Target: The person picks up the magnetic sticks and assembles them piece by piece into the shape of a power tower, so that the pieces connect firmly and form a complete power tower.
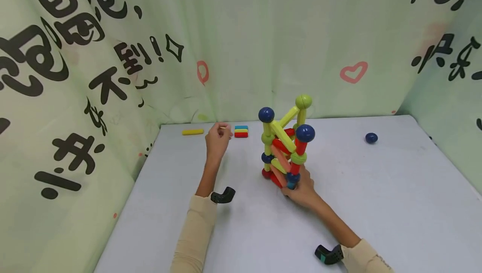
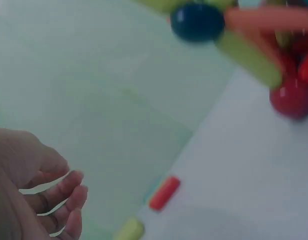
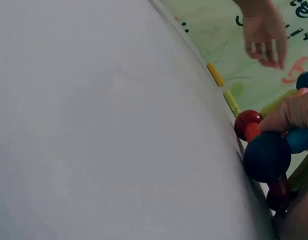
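Note:
A tower of magnetic rods and balls (image 1: 283, 135) stands over the table, with dark blue, red and yellow-green balls at its joints. At its lower near corner my right hand (image 1: 304, 189) grips it. In the right wrist view the thumb lies on a blue rod (image 3: 299, 140) beside a dark blue ball (image 3: 266, 156). My left hand (image 1: 217, 141) hovers near the table's back edge, its fingers loosely bent with nothing between them in the left wrist view. Below it lies a yellow-green rod (image 2: 129, 230), mostly covered by the hand in the head view.
Blue, yellow-green and red rods (image 1: 241, 132) lie together right of the left hand. A yellow rod (image 1: 193, 132) is to its left. One loose dark blue ball (image 1: 371, 138) rests at the back right. Printed curtains (image 1: 233, 47) surround the white table (image 1: 260, 239).

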Demonstrator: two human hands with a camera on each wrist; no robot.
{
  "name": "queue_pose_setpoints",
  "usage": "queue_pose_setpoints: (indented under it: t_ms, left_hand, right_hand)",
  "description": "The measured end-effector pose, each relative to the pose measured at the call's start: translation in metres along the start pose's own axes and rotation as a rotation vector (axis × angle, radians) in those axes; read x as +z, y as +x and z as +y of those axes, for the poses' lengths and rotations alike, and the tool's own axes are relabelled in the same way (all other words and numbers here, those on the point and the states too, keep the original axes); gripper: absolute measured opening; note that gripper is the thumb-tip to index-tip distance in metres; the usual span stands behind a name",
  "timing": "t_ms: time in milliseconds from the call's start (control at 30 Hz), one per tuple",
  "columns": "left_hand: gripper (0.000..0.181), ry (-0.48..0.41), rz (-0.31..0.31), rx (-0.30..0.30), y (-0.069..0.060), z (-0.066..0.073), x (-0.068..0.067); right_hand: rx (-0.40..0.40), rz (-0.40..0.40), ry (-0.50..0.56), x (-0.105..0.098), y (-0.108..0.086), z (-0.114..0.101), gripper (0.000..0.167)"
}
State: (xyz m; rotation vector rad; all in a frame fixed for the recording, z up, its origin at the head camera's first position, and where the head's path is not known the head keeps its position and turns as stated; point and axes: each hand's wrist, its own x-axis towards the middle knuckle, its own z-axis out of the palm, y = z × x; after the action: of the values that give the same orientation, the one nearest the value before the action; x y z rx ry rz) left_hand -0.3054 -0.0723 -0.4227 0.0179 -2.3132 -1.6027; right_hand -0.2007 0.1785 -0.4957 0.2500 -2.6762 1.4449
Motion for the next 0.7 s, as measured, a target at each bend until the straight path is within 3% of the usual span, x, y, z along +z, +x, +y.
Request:
queue_pose_setpoints:
  t_ms: [100,200,300,400,567,700]
  left_hand:
    - [0.018,0.191,0.052,-0.084,0.016,-0.042,-0.011]
    - [0.024,0.317,0.066,-0.141,0.023,-0.074,-0.023]
    - [0.031,0.434,0.062,-0.134,0.028,-0.095,-0.035]
    - [0.039,0.572,0.032,-0.091,0.037,-0.105,-0.046]
    - [0.050,0.770,-0.099,-0.052,0.047,-0.110,-0.060]
    - [0.047,0.844,-0.101,0.004,0.049,-0.115,-0.065]
  right_hand:
    - [0.057,-0.084,0.066,-0.007,0.000,-0.001,0.077]
    - [0.136,-0.186,0.128,-0.015,-0.001,0.001,0.069]
    - [0.119,-0.254,0.200,-0.020,-0.001,0.006,0.066]
    - [0.060,-0.297,0.264,-0.025,0.004,0.010,0.069]
    - [0.040,-0.371,0.269,-0.035,0.015,0.017,0.064]
    - [0.023,-0.468,0.208,-0.045,0.028,0.024,0.058]
